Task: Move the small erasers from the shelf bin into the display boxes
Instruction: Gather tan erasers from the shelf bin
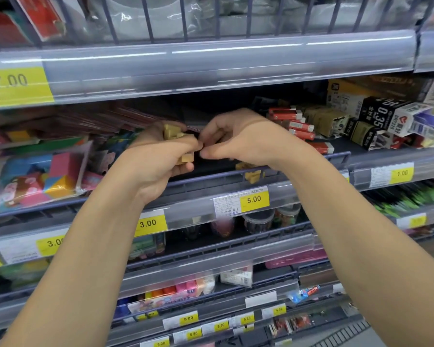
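My left hand (158, 156) is raised in front of the middle shelf and grips several small tan erasers (172, 132), some sticking out above the fingers and one below at the thumb. My right hand (238, 139) is level with it, fingers curled, fingertips meeting the left hand's fingertips; whether it pinches an eraser there is hidden. More tan erasers (252, 175) lie in the shelf bin behind the dark rail (311, 160), just under my right wrist. Dark display boxes (376, 113) printed 0.35 stand at the right of the same shelf.
Red-and-white eraser packs (298, 126) lie right of my hands. Colourful paper packs (43, 179) fill the shelf's left side. Price strips with yellow tags (253, 200) run along each shelf edge. Clear jars (258, 221) sit on the shelf below.
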Motion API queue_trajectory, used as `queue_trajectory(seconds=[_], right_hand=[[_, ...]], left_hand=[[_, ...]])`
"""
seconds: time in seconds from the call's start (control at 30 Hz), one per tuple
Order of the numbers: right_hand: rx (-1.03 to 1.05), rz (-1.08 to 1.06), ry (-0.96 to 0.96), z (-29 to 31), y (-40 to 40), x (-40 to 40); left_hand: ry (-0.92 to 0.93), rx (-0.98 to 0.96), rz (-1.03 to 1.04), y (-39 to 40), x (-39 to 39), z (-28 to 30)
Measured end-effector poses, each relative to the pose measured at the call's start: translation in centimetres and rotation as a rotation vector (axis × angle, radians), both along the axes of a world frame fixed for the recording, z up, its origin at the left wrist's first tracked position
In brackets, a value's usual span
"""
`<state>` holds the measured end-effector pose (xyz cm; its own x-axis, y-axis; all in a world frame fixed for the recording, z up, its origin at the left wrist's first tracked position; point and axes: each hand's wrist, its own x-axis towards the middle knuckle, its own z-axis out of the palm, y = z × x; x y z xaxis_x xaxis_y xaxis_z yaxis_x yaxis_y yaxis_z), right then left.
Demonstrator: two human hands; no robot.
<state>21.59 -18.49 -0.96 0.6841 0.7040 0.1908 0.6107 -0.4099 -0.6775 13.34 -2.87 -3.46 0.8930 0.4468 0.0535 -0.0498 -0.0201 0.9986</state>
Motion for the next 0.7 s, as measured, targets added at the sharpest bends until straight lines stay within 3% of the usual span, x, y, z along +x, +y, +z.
queue_trajectory(seconds=[0.17, 0.37, 0.53, 0.6, 0.7], right_hand=[[-0.583, -0.097, -0.174, 1.3, -1.3, 1.5], [-0.727, -0.044, -0.187, 1.9, -0.6, 1.2], [-0.63, -0.044, -0.162, 1.6, -0.6, 1.6], [-0.461, -0.063, -0.111, 1.3, -0.9, 1.9], [-0.032, -0.09, 0.081, 0.4, -1.1, 2.0]], left_hand=[[-0.003, -0.004, -0.026, -0.3, -0.1, 0.1], [0.01, 0.008, -0.039, -0.3, -0.1, 0.1], [0.013, -0.003, -0.057, -0.2, -0.2, 0.1], [0.01, -0.017, -0.071, -0.2, -0.3, 0.1], [0.005, -0.073, -0.11, -0.4, -0.4, 0.2]])
